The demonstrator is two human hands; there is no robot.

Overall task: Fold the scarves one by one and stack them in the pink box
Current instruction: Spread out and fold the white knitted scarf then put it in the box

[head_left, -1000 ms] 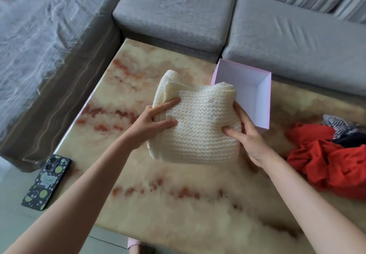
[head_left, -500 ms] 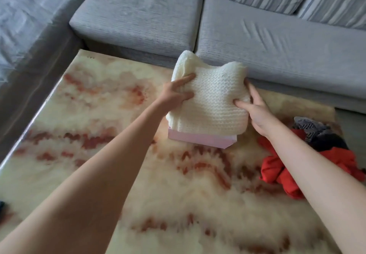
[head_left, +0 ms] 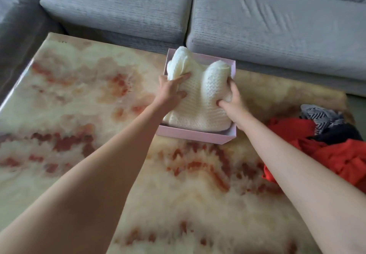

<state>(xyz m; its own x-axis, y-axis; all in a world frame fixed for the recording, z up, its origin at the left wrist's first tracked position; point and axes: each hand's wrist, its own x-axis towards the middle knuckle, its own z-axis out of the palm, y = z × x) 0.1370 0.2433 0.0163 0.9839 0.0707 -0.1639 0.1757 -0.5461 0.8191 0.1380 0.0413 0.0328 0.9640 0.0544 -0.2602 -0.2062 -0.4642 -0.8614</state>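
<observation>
A folded cream knitted scarf [head_left: 200, 99] lies in the pink box [head_left: 190, 136] on the marble table, its far corners bulging above the box rim. My left hand [head_left: 170, 91] presses on the scarf's left side with fingers stretched out. My right hand [head_left: 233, 103] grips the scarf's right edge, thumb on top and fingers curled round it. A red scarf [head_left: 324, 154] lies crumpled at the right of the table, with a black-and-white patterned scarf [head_left: 320, 116] and a dark scarf [head_left: 340, 134] on it.
The marble table [head_left: 89, 115] with red-brown veins spreads left of and in front of the box. A grey sofa [head_left: 257, 22] runs along the table's far edge, close behind the box.
Both hands have lowered the cream scarf from above the box into it. The view has shifted, and the phone at the table's left is out of sight.
</observation>
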